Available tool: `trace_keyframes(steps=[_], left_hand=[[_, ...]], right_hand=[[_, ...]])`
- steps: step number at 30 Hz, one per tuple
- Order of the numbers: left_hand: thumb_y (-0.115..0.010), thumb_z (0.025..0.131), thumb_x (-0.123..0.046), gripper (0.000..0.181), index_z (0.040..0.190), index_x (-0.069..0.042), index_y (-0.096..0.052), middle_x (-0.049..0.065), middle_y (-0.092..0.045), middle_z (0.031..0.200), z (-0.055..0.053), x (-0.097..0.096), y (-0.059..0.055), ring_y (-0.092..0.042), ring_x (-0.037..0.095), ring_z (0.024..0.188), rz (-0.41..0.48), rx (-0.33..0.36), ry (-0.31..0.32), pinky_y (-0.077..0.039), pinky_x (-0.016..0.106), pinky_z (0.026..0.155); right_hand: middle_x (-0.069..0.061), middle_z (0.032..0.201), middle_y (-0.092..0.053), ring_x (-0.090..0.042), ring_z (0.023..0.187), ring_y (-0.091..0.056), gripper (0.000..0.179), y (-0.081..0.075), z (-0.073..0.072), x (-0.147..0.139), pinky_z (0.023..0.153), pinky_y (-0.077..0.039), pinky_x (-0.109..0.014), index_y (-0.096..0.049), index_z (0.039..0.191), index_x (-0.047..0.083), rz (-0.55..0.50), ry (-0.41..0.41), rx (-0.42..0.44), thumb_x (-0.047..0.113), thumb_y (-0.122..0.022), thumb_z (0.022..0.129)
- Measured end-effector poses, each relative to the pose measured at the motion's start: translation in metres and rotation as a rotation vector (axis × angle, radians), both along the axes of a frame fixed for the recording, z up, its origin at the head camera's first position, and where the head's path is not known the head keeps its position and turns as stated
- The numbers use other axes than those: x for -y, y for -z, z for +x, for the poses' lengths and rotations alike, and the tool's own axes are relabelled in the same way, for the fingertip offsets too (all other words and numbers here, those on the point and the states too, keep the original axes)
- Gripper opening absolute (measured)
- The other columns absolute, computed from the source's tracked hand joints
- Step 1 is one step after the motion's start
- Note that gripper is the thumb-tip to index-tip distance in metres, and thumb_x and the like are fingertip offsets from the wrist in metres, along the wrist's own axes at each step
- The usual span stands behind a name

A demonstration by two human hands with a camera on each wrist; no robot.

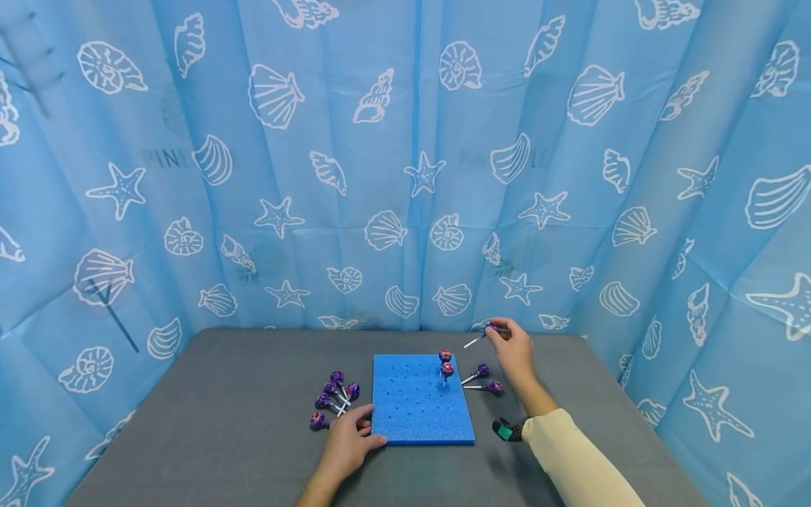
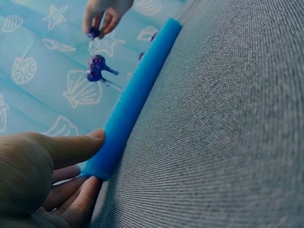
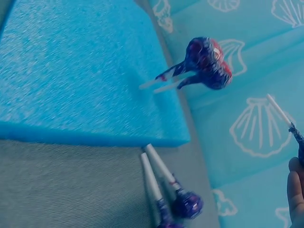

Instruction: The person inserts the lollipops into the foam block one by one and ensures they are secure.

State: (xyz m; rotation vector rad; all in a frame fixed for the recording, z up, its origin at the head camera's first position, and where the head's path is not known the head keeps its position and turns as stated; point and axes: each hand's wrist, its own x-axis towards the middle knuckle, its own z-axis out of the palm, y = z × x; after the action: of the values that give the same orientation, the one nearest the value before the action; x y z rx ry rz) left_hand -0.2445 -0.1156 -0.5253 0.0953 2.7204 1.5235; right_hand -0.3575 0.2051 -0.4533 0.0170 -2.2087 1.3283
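My left hand [image 1: 350, 442] grips the near left corner of a blue foam board [image 1: 418, 415] dotted with small holes. In the left wrist view its thumb [image 2: 78, 149] lies against the board's edge, with the fingers bent at the corner. Beyond the board's far right corner, my right hand [image 1: 514, 350] is raised and pinches a purple-wrapped lollipop [image 1: 489, 329] by its head. That lollipop's white stick points down and left, clear of the board. Two lollipops [image 3: 207, 61] stand in the board near its far right corner, slightly tilted.
Several wrapped lollipops [image 1: 331, 394] lie in a bunch left of the board. Two more lollipops [image 1: 488, 386] lie at its right side, sticks towards it. All rest on a grey tabletop [image 1: 253, 415], with a blue shell-patterned curtain [image 1: 405, 176] behind.
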Motion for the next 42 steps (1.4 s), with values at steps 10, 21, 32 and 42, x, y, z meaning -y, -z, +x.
trace_keyframes(steps=[10, 21, 32, 42], left_hand=[[-0.088, 0.069, -0.011, 0.064, 0.126, 0.001, -0.062, 0.01, -0.064, 0.104, 0.0, -0.001, 0.001, -0.063, 0.021, 0.095, -0.009, -0.026, 0.002, -0.056, 0.032, 0.076], [-0.088, 0.069, -0.012, 0.064, 0.125, 0.004, -0.061, 0.011, -0.065, 0.104, 0.001, 0.001, 0.002, -0.063, 0.022, 0.095, -0.004, -0.067, 0.019, -0.056, 0.031, 0.076], [-0.088, 0.069, -0.013, 0.064, 0.126, 0.003, -0.061, 0.01, -0.064, 0.104, 0.0, 0.001, 0.005, -0.063, 0.022, 0.095, -0.01, -0.07, 0.016, -0.056, 0.032, 0.076], [-0.088, 0.069, -0.011, 0.064, 0.126, 0.003, -0.061, 0.009, -0.064, 0.102, 0.001, 0.001, 0.003, -0.063, 0.021, 0.094, -0.002, -0.069, 0.011, -0.056, 0.03, 0.075]], right_hand=[[-0.014, 0.1, -0.07, -0.027, 0.087, -0.066, 0.017, -0.022, -0.01, 0.021, 0.069, -0.051, -0.031, -0.069, 0.107, 0.0, 0.085, -0.065, -0.069, 0.008, -0.067, 0.091], [-0.017, 0.104, -0.065, -0.03, 0.09, -0.066, 0.024, -0.025, -0.016, 0.046, 0.077, -0.055, -0.043, -0.068, 0.112, -0.001, 0.139, -0.178, -0.119, 0.003, -0.07, 0.088], [-0.016, 0.1, -0.064, -0.029, 0.089, -0.064, 0.025, -0.016, -0.017, 0.063, 0.078, -0.054, -0.044, -0.067, 0.113, -0.004, 0.195, -0.227, -0.094, 0.003, -0.07, 0.088], [-0.012, 0.098, -0.069, -0.025, 0.091, -0.064, 0.025, -0.001, -0.018, 0.074, 0.08, -0.054, -0.043, -0.068, 0.111, 0.0, 0.22, -0.225, -0.018, 0.004, -0.073, 0.086]])
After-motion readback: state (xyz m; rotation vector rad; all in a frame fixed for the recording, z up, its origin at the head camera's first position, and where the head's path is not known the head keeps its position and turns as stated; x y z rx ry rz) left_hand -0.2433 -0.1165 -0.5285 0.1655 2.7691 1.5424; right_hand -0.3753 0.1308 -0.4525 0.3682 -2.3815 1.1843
